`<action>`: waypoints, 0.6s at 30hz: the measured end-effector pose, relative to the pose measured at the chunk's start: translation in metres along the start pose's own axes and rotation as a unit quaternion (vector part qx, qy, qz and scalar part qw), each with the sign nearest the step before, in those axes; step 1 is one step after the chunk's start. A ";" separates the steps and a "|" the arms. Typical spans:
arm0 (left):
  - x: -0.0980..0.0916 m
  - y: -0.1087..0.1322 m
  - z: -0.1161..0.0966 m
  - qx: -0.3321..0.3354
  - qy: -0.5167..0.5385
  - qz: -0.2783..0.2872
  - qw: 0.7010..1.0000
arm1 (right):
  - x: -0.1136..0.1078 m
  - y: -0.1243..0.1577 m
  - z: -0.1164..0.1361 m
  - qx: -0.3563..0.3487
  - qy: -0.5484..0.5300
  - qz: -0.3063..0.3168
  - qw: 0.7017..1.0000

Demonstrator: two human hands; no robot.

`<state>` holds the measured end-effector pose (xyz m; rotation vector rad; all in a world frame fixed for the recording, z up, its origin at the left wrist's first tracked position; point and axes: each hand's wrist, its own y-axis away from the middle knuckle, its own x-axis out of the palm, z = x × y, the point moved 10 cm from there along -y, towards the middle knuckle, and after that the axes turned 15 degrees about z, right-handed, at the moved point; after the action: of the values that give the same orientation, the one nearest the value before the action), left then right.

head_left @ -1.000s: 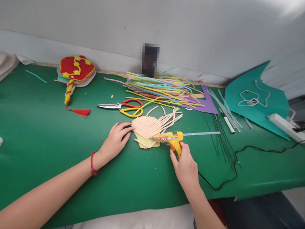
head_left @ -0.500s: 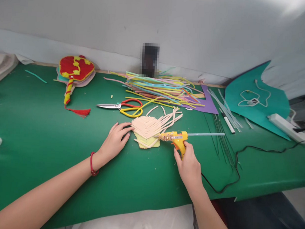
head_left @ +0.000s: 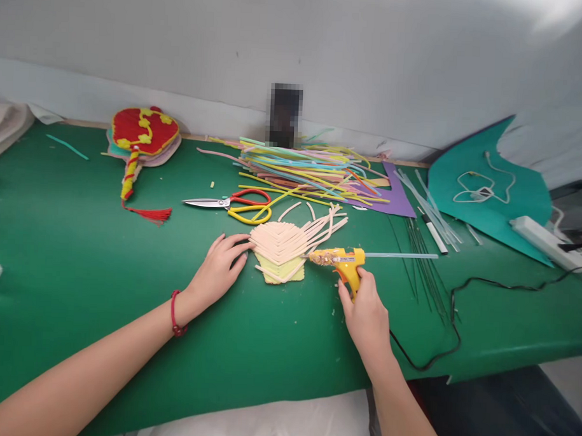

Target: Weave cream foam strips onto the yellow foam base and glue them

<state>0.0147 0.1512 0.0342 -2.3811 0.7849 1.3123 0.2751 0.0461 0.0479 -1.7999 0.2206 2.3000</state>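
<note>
My right hand (head_left: 368, 313) is wrapped round the handle of a yellow hot glue gun (head_left: 351, 259). A clear glue stick (head_left: 404, 255) juts out of its back. The nozzle points left, at the right edge of a woven piece of pale pink pipe cleaners (head_left: 277, 238). Those strips form a V pattern over a pale yellow backing (head_left: 295, 273), with loose ends fanning out to the upper right. My left hand (head_left: 221, 265) rests flat with fingers stretched, their tips at the piece's left edge. Scissors (head_left: 251, 204) with red and yellow handles lie just behind it.
Behind lies a heap of coloured pipe cleaners (head_left: 293, 167) on purple sheet (head_left: 401, 199). A red and yellow fan-shaped craft (head_left: 144, 133) sits back left. Green wires (head_left: 425, 273), a marker (head_left: 436, 236), a black cord (head_left: 451, 338) and a power strip (head_left: 541, 236) are on the right.
The glue gun in my right hand has moved slightly right, its nozzle drawn back from over the piece to its right edge. My left hand stays in place.
</note>
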 end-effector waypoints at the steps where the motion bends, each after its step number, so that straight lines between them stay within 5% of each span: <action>1: 0.000 0.000 0.000 0.000 0.001 -0.001 1.000 | 0.000 0.000 -0.001 0.001 -0.001 0.001 1.000; 18: 0.000 0.001 0.000 0.002 -0.003 -0.001 1.000 | -0.002 -0.004 -0.006 0.013 -0.005 0.001 1.000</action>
<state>0.0142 0.1509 0.0339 -2.3738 0.7826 1.3149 0.2826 0.0487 0.0489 -1.7765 0.2490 2.2953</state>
